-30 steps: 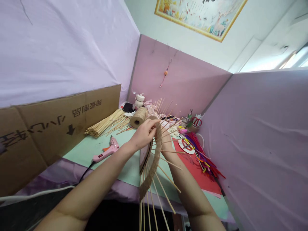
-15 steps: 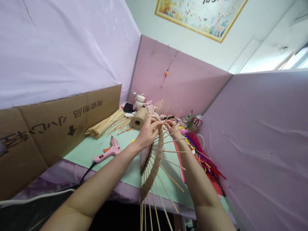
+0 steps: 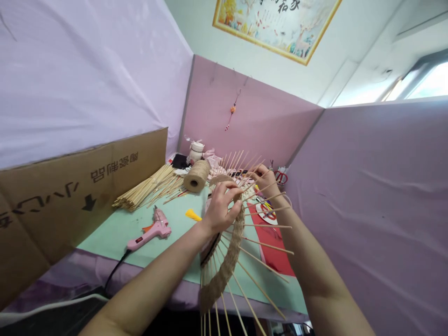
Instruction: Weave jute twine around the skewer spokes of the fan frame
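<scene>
A curved band of woven brown twine (image 3: 227, 261) stands on edge in front of me, with thin wooden sticks (image 3: 264, 268) fanning out from it. My left hand (image 3: 221, 207) is closed on the band's upper part, thumb on the near side and fingers over the top. My right hand (image 3: 266, 182) is raised to the right of the band, among the far stick ends. Its fingers are bent together in a pinch; whatever is between them is too small to make out. Part of the band's far side is hidden behind my left hand.
Left on the green tabletop (image 3: 175, 247) lie a pink glue gun (image 3: 152, 231), a yellow piece (image 3: 193, 215) and a bundle of sticks (image 3: 145, 189). A twine spool (image 3: 201, 173) and a white jar (image 3: 196, 151) stand behind. Red sheets (image 3: 276, 254) lie right; cardboard (image 3: 87, 186) borders the left.
My right hand has moved away from the left hand, out to the right. My left hand stays on the band. The view has shifted somewhat, showing more of the red sheets.
</scene>
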A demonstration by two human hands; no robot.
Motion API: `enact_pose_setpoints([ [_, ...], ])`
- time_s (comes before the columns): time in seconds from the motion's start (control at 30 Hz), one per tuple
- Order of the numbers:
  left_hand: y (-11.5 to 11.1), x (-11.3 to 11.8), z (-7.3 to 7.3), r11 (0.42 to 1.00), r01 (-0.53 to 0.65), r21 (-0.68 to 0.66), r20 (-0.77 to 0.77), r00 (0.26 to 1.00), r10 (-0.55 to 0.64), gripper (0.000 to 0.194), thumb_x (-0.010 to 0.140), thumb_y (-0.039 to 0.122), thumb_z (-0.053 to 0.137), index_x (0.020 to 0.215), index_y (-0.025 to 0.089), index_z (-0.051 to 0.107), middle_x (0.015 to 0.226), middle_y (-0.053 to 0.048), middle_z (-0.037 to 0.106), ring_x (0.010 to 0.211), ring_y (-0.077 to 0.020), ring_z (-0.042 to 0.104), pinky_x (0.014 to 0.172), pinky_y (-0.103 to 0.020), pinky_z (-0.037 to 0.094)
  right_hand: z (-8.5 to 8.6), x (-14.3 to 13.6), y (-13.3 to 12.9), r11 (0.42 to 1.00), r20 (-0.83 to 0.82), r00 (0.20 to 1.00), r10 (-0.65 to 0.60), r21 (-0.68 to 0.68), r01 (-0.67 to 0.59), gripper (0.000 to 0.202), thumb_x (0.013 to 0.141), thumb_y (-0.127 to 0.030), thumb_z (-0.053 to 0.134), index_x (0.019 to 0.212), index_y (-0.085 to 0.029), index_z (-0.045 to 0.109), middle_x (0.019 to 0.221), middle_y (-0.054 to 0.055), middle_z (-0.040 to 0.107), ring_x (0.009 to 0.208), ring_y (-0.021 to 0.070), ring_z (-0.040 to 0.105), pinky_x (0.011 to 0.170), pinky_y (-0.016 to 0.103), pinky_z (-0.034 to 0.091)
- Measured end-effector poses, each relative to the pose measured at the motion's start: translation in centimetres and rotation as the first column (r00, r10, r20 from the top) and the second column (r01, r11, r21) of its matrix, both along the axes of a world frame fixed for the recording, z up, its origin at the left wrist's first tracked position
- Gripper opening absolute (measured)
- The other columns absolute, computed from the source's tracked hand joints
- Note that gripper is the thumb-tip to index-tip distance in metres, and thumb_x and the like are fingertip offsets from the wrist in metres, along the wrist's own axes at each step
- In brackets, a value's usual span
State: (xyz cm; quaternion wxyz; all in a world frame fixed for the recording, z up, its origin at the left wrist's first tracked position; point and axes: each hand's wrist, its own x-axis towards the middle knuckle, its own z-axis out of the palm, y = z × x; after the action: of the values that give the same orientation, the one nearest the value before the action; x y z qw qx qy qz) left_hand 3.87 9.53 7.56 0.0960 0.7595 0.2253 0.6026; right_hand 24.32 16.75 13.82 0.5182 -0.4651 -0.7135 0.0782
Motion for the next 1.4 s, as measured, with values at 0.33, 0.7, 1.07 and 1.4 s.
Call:
enact_pose_setpoints([
  [0.33,-0.6,-0.1,0.2,0.999,0.037,-0.01,0.072,0.997,-0.036,0.028,0.085,0.028,0.051,0.108,0.019,0.064,0.115,-0.01,0.054,0.111,-0.0239,0.051,0.099,-0.042,0.041,1.9,-2.2,-1.5,0.979,-0.025,0.997,-0.073,0.189,0.077,0.021,0.073,-0.03,0.063,0.061,-0.02,0.05,0.063,-0.003,0.049,0.06,0.0124,0.043,0.06,0.027,0.036],
  [0.7,0.1,-0.6,1.1,0.993,0.089,0.071,-0.02,0.996,-0.088,0.024,0.085,0.026,0.048,0.101,0.021,0.064,0.127,-0.008,0.063,0.121,-0.0255,0.047,0.106,-0.048,0.036,3.0,-1.5,-0.5,0.999,-0.055,0.998,0.012,-0.038,-0.014,0.025,0.068,-0.04,0.067,0.062,-0.02,0.054,0.056,-0.003,0.051,0.053,0.0102,0.038,0.053,0.025,0.031],
  [1.07,0.5,-0.9,1.2,0.995,0.073,0.065,-0.012,0.997,-0.073,0.023,0.087,0.029,0.047,0.099,0.02,0.064,0.118,-0.009,0.064,0.115,-0.0244,0.048,0.102,-0.045,0.039,4.0,-1.1,-0.9,0.999,0.024,0.999,0.026,-0.041,-0.025,0.023,0.071,-0.038,0.065,0.062,-0.019,0.055,0.056,-0.003,0.05,0.054,0.0104,0.039,0.053,0.025,0.031],
  [1.4,0.4,-0.9,1.0,0.997,0.052,0.056,-0.001,0.999,-0.052,0.019,0.087,0.029,0.049,0.097,0.02,0.062,0.114,-0.009,0.063,0.113,-0.0242,0.048,0.102,-0.045,0.039,10.4,-0.5,-5.0,0.98,0.61,0.792,0.015,0.15,-0.134,0.015,0.086,-0.025,0.055,0.081,-0.02,0.067,0.081,0.005,0.063,0.077,0.0169,0.058,0.073,0.029,0.044],
])
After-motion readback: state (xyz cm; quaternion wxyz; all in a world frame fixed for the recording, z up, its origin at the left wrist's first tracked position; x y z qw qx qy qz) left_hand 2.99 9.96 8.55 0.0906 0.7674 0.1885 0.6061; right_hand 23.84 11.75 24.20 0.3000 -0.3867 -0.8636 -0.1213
